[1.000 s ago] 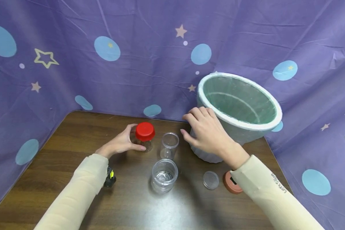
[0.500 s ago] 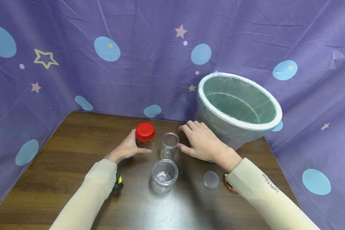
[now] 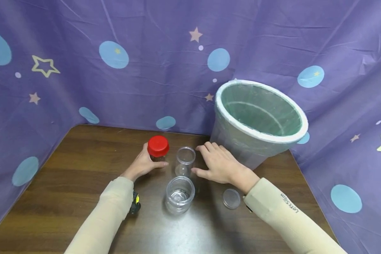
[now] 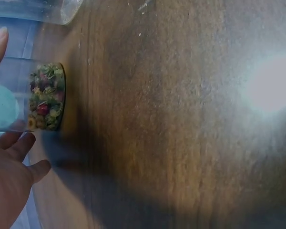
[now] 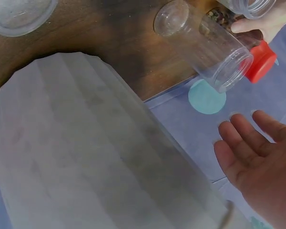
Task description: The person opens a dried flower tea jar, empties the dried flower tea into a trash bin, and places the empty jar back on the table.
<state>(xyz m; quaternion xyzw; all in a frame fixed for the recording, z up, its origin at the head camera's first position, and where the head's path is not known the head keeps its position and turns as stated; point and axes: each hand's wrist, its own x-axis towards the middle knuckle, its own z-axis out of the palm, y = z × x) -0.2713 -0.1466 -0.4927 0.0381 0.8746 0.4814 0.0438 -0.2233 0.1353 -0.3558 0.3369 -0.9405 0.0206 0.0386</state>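
Red-lidded jar [image 3: 158,151], dried contents inside: stood on the surface [image 3: 66,183], gripped by the left hand [image 3: 143,164], lid not yet removed. Right hand [image 3: 220,164]: fingers spread, beside the narrow empty jar [image 3: 185,161], nothing held. Wide jar [image 3: 179,194] and bin [image 3: 257,121]: both unfilled.

Bright overhead glare on table [image 3: 82,183]

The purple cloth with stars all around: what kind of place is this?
Probably a staged recording corner, not a kitchen: a printed cloth backdrop walls off a wooden table holding only jars and a lined bin.
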